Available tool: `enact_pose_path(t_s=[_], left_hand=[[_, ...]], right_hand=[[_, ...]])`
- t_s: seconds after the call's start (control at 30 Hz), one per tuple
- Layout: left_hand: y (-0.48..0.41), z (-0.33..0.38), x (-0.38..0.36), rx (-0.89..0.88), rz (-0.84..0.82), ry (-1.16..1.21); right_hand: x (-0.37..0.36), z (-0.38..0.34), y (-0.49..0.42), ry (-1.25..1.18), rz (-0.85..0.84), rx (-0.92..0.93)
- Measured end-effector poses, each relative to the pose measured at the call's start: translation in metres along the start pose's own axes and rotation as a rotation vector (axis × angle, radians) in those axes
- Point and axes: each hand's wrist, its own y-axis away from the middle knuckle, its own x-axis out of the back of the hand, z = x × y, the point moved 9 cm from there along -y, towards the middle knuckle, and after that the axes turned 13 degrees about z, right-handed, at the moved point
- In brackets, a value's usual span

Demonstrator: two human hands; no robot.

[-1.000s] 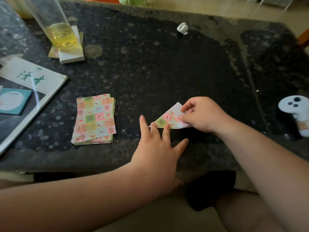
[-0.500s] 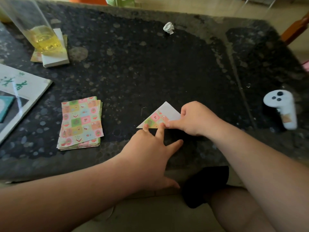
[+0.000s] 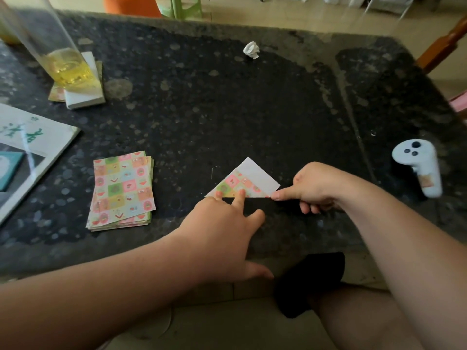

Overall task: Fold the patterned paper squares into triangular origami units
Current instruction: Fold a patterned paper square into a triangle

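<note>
On your left, the stack of patterned paper squares (image 3: 122, 190) lay flat on the dark table (image 3: 227, 109), well apart from your hands. It looked thick, so I judge that most of the sheets were not yet folded. No finished unit was visible anywhere on the table, as far as the view showed.

Next came your left hand (image 3: 222, 228). Its fingers were spread, and two fingertips (image 3: 241, 194) pressed down on the long lower edge of the folded sheet (image 3: 242, 183). The hand pinched nothing; it only held the paper flat.

The folded sheet lay near the front edge of the table, between your two hands. It already had the form of a triangle, with the pattern on the left part and the white back of the paper on the upper right part. So the first diagonal fold seemed to be done, and the crease along the lower edge was being flattened.

On the right, your right hand (image 3: 316, 188) had one finger stretched out, its tip touching the right corner of the triangle, while the other fingers were curled under and held nothing.

What was left, in my judgement: to finish this crease, make the further folds of this unit, then repeat for the whole stack
</note>
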Motion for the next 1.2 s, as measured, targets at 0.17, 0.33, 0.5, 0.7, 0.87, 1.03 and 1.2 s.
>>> enact_pose_path(t_s=[0.17, 0.33, 0.5, 0.7, 0.87, 1.03, 1.2], left_hand=[[-0.001, -0.003, 0.004, 0.007, 0.022, -0.001], [-0.004, -0.007, 0.005, 0.026, 0.042, -0.031], [-0.002, -0.014, 0.006, 0.086, 0.106, -0.010], [0.006, -0.022, 0.008, 0.053, 0.189, 0.040], [0.013, -0.020, 0.000, 0.045, 0.146, 0.038], [0.004, -0.038, 0.008, 0.194, 0.282, 0.175], [-0.009, -0.092, -0.001, 0.562, 0.291, 0.500]], right_hand=[[0.001, -0.016, 0.003, -0.356, 0.023, 0.084], [-0.018, -0.036, 0.009, -0.268, -0.045, 0.091], [-0.020, -0.029, 0.003, -0.250, -0.083, 0.022], [-0.004, -0.002, -0.001, -0.175, -0.117, -0.081], [0.011, -0.031, 0.011, -0.256, 0.004, 0.125], [-0.022, -0.071, 0.016, -0.348, -0.025, 0.201], [-0.032, -0.064, 0.010, -0.468, -0.131, 0.056]])
